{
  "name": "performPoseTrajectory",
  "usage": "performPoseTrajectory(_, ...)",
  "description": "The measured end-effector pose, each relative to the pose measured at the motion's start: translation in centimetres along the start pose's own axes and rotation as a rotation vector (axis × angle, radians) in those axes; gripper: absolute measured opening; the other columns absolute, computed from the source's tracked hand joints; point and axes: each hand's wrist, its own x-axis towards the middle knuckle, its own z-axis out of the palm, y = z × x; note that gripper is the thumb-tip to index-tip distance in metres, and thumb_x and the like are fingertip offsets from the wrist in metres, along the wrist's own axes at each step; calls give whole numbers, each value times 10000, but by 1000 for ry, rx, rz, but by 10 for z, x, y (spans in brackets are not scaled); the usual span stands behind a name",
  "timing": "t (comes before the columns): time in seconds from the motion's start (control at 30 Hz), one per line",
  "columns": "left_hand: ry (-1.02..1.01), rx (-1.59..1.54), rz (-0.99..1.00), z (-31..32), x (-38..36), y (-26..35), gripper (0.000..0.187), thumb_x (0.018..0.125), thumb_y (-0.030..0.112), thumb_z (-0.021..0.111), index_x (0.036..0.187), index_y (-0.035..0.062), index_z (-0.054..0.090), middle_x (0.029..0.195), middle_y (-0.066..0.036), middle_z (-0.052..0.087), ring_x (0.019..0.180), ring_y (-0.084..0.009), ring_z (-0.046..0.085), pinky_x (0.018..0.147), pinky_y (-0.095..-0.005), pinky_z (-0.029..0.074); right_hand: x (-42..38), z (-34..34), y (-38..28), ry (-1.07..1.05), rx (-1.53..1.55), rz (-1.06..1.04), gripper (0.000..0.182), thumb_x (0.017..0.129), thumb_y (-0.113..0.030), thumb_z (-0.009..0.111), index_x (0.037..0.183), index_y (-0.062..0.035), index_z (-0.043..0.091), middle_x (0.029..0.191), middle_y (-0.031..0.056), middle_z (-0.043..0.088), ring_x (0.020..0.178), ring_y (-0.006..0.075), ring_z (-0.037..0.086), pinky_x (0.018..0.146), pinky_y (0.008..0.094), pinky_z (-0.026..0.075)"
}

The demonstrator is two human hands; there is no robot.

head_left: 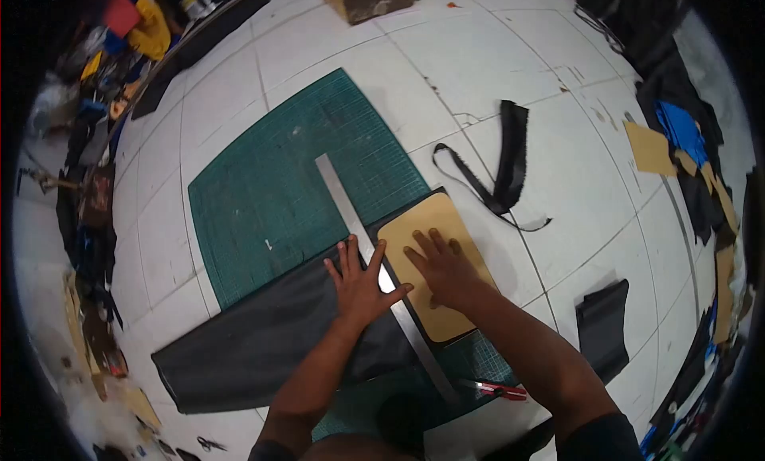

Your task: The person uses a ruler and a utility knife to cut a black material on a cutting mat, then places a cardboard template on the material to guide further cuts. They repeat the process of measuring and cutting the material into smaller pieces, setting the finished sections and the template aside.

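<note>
A long metal ruler (336, 192) lies slantwise across black fabric (263, 333) on a green cutting mat (279, 166). My left hand (362, 290) rests on the ruler and the fabric beside it, fingers spread. A tan board with rounded corners (438, 321) lies on the fabric, along the ruler's right side. Flat on this board is my right hand (442, 270), its fingers apart. Near the ruler's lower end sits a red cutter (504, 392), touched by neither hand.
Black strips (511, 158) lie on the white tiles to the right, with a folded black piece (603, 329) lower down. Scissors (210, 444) are at the lower left. A box (374, 0) stands at the top. Piled materials line both sides.
</note>
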Motion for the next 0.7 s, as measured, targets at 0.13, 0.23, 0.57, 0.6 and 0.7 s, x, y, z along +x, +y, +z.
performPoseTrajectory(0.13, -30, -47, 14, -20, -3, -2, 1153, 673, 774, 729, 1580, 187, 327, 1641, -286, 124, 1527, -490, 57, 1163, -711, 25, 5, -8, -6, -76, -12, 39, 1158, 596, -251, 960, 1553, -138, 317, 1638, 155, 210, 1522, 397, 211, 1184, 567, 319)
performPoseTrajectory(0.23, 7, -67, 114, -22, -10, -18, 1262, 623, 783, 756, 1575, 91, 302, 1641, -251, 171, 1540, -434, 82, 1193, -668, 34, 6, -13, -7, -123, -35, 69, 1157, 596, -260, 962, 1552, -139, 323, 1643, 154, 201, 1528, 394, 198, 1193, 555, 312)
performPoseTrajectory(0.57, 0, 49, 204, -21, -9, -30, 1271, 619, 818, 722, 1551, 45, 334, 1622, -211, 265, 1528, -401, 184, 1179, -702, 91, 10, -15, -9, -212, -53, 80, 1206, 623, -303, 957, 1589, -160, 249, 1676, 127, 118, 1548, 377, 117, 1211, 559, 275)
performPoseTrajectory(0.6, 3, 56, 207, -20, -8, -29, 1270, 617, 817, 723, 1551, 49, 335, 1622, -209, 266, 1526, -403, 191, 1175, -707, 99, 10, -14, -8, -212, -50, 81, 1212, 620, -303, 958, 1590, -160, 245, 1677, 126, 111, 1549, 377, 113, 1213, 558, 272)
performPoseTrajectory(0.7, -6, 78, 204, -19, -4, -28, 1267, 612, 811, 729, 1554, 61, 334, 1621, -205, 266, 1519, -408, 207, 1163, -722, 121, 10, -20, -10, -232, -25, 94, 1220, 614, -283, 960, 1592, -161, 242, 1680, 123, 102, 1549, 375, 118, 1216, 563, 261)
